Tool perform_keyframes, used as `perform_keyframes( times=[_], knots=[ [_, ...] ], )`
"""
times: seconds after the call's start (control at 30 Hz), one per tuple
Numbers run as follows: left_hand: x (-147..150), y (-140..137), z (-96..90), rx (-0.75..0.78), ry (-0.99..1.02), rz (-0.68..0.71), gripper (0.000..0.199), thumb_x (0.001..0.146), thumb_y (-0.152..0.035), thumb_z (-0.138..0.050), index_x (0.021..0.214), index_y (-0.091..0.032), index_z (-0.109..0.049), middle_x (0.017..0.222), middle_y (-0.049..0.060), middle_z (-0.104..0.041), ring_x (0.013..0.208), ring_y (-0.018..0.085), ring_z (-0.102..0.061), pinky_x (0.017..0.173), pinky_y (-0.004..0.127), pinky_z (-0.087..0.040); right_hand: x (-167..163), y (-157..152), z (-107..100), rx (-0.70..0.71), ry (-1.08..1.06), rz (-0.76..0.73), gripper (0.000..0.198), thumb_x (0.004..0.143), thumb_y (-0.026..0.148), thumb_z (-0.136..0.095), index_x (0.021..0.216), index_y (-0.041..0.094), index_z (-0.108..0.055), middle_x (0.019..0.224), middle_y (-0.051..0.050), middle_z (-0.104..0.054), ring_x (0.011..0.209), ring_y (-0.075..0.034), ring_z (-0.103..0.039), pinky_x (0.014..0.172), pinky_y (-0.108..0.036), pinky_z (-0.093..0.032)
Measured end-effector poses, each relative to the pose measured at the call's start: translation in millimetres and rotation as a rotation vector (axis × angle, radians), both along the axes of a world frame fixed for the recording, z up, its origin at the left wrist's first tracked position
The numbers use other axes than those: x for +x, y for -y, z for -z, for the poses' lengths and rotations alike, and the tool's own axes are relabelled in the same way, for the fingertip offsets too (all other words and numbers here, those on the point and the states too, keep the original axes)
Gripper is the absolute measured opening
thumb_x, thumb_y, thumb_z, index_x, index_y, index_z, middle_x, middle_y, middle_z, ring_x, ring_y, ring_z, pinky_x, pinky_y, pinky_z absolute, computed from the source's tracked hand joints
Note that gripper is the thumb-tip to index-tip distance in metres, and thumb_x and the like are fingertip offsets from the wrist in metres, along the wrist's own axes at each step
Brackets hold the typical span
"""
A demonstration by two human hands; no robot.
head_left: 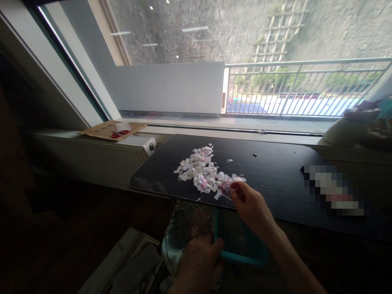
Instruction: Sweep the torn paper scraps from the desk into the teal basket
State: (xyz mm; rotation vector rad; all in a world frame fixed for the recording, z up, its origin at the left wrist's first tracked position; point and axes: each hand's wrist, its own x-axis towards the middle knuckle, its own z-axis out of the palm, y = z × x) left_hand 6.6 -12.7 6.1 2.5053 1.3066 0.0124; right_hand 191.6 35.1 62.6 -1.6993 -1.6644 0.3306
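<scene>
A heap of small white and pink paper scraps lies on the black tabletop, trailing toward the front edge. My right hand is at the near right end of the heap. Its fingers are pinched on a thin, see-through sheet, whose pale lower edge shows among the scraps. Below the table edge, my left hand is closed on the side of a bin with a teal rim. The bin's opening sits under the tabletop's front edge, and its inside is dark.
A few stray scraps lie beyond the heap. At the right is a blurred-out object. A brown envelope with red-handled scissors rests on the left sill, above a radiator. A window runs behind the table.
</scene>
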Motion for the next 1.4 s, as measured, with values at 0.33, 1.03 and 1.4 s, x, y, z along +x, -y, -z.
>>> perform_keyframes(
  times=[0.33, 1.03, 1.4],
  knots=[
    [-1, -2, -1.3, 0.004, -0.016, -0.002, 0.016, 0.076, -0.017, -0.054, 0.090, -0.025, -0.054, 0.088, 0.002, -0.057, 0.080, 0.021, -0.055, 0.068, 0.030, -0.040, 15, 13, 2, -0.027, -0.020, 0.072, 0.024, 0.081, 0.033, -0.046, 0.094, 0.020, -0.062, 0.070, -0.001, -0.065, 0.058, -0.014, -0.059, 0.055, -0.024, -0.042],
    [1, -1, -1.0, -0.012, -0.022, -0.011, 0.017, 0.075, -0.018, -0.054, 0.091, -0.025, -0.054, 0.089, 0.001, -0.057, 0.081, 0.021, -0.054, 0.070, 0.029, -0.040, 8, 10, -5, -0.005, 0.181, 0.132, 0.022, 0.082, 0.027, -0.044, 0.092, 0.020, -0.061, 0.076, -0.003, -0.067, 0.062, -0.016, -0.061, 0.056, -0.025, -0.040],
    [-1, 0, -0.4, -0.004, 0.009, -0.026, 0.017, 0.075, -0.018, -0.054, 0.091, -0.025, -0.053, 0.087, 0.001, -0.056, 0.081, 0.021, -0.053, 0.070, 0.030, -0.039, 24, 23, -5, -0.045, 0.154, 0.067, 0.020, 0.081, 0.031, -0.046, 0.091, 0.022, -0.061, 0.068, 0.000, -0.065, 0.057, -0.015, -0.060, 0.053, -0.024, -0.041]
  ],
)
